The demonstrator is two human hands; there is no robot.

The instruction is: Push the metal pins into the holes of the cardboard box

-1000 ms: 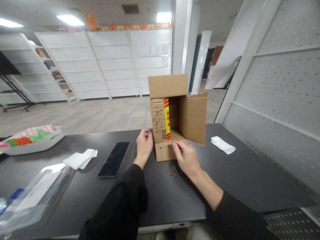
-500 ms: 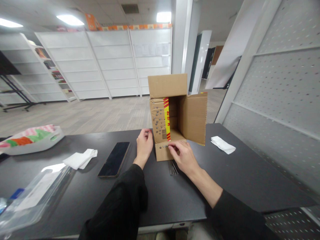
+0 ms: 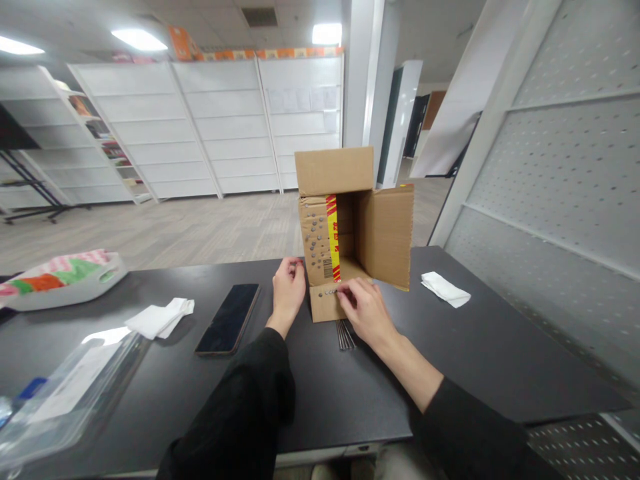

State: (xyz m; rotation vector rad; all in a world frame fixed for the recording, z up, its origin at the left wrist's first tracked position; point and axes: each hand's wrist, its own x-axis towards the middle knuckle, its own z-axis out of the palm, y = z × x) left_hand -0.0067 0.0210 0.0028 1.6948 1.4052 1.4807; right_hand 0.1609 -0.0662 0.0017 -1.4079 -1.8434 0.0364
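Observation:
An open cardboard box (image 3: 390,233) lies on its side on the dark table, its opening towards me. Round grey nail heads (image 3: 313,245) dot its left flap beside a yellow and red tape strip (image 3: 333,239). A short row of nail heads sits on the lower flap (image 3: 325,312). My right hand (image 3: 367,310) pinches at the end of that row, on a nail whose body is mostly hidden by the fingers. Several thin metal shafts (image 3: 345,335) show below the flap's front edge. My left hand (image 3: 289,290) is closed beside the box's left edge; its fingertips hide what they hold, if anything.
A phone (image 3: 229,320) lies left of my left hand, with folded tissues (image 3: 161,318) beyond it. Farther left are a clear plastic case (image 3: 75,393) and a white tray (image 3: 113,277) holding coloured cloth. Another tissue (image 3: 445,289) lies right of the box, near a perforated panel (image 3: 560,200).
Hardly anything differs. The whole view has shifted very slightly, and my right hand keeps its pinch at the lower flap. My left hand stays beside the box.

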